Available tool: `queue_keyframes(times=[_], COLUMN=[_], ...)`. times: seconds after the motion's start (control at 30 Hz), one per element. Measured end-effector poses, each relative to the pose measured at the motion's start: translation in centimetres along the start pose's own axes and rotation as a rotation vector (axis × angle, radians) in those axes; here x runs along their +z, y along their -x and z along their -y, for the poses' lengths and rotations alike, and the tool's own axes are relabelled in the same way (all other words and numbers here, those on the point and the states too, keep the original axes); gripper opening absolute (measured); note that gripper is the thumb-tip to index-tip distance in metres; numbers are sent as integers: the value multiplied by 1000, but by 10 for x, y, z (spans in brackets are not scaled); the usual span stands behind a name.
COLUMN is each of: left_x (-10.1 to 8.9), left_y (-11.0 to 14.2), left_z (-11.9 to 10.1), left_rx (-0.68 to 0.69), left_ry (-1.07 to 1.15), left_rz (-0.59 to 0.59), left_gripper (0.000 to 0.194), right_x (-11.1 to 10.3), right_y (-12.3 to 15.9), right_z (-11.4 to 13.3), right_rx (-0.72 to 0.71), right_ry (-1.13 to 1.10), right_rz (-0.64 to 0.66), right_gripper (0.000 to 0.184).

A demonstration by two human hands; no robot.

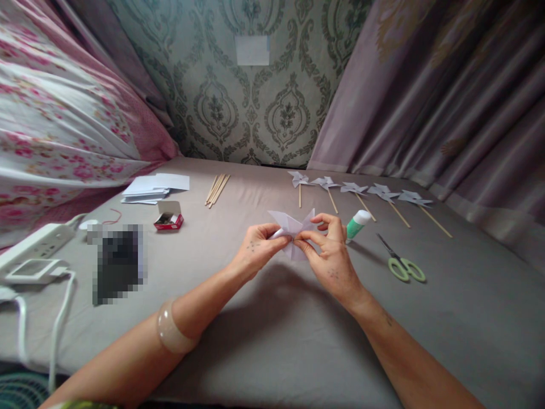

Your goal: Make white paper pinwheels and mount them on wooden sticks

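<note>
Both hands meet over the middle of the grey cloth surface (pixel 264 341), pinching a white folded paper pinwheel (pixel 292 225). My left hand (pixel 258 247) grips its left side with fingers closed. On the other side, my right hand (pixel 328 250) pinches the centre and right flap, fingers closed on the paper. A clear bangle sits on my left wrist. Just right of my right hand a green and white glue stick (pixel 356 224) lies on the cloth.
Several finished paper pinwheels on sticks (pixel 355 190) lie in a row at the back right. Green-handled scissors (pixel 400 264) lie right of the glue. Wooden sticks (pixel 217 189), a paper stack (pixel 154 188), a small red box (pixel 169 219) and a white power strip (pixel 36 243) sit left.
</note>
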State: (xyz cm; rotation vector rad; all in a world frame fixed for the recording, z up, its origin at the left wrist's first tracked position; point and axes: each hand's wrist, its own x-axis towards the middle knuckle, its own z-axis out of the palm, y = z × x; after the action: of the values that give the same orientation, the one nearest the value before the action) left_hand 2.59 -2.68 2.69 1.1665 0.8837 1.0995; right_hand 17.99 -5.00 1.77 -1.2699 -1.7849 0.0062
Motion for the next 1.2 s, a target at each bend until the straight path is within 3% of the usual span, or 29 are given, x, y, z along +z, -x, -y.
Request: queue_keyframes(times=[1.2], left_x=[-4], left_y=[-3], left_z=[6], left_rx=[3], left_ry=[-1], left_rz=[34], left_gripper=[22], right_x=[-1], right_y=[-1], right_z=[-1], right_rx=[52], right_ry=[-72], right_rz=[30], right_gripper=[11])
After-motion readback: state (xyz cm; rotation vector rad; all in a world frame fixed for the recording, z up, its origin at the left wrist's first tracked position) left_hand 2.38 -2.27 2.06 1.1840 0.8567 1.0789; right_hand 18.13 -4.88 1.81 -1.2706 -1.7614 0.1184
